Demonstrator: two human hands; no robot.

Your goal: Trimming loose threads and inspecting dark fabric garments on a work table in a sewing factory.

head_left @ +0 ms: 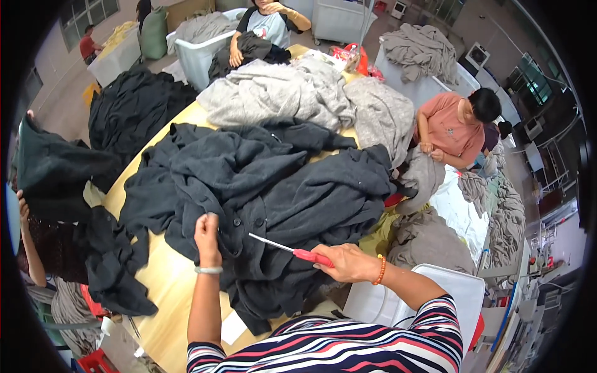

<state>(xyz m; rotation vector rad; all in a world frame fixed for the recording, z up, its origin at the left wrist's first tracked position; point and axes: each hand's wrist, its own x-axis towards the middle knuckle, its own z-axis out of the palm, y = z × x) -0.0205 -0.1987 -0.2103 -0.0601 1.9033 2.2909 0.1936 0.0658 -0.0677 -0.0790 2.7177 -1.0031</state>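
A dark charcoal buttoned cardigan (pixel 298 208) lies spread and rumpled in front of me, its dark round buttons (pixel 259 222) showing near the middle. My right hand (pixel 351 262) is closed round the red handle of a tool (pixel 311 257) with a thin, straight metal shaft. The shaft points left over the cloth, near the buttons; I cannot tell whether its tip touches. At the cardigan's near left side, my left hand (pixel 207 239) is closed in a fist or pinch. What its fingers hold, if anything, is hidden. More dark knitwear (pixel 205 158) lies just beyond.
A pale wooden table (pixel 171 273) bears light grey knitwear (pixel 273 93) farther back. On the right a person in a pink shirt (pixel 457 130) handles grey cloth. Another person's hand (pixel 23 208) holds dark cloth at the left. A white bin (pixel 444 276) stands by my right arm.
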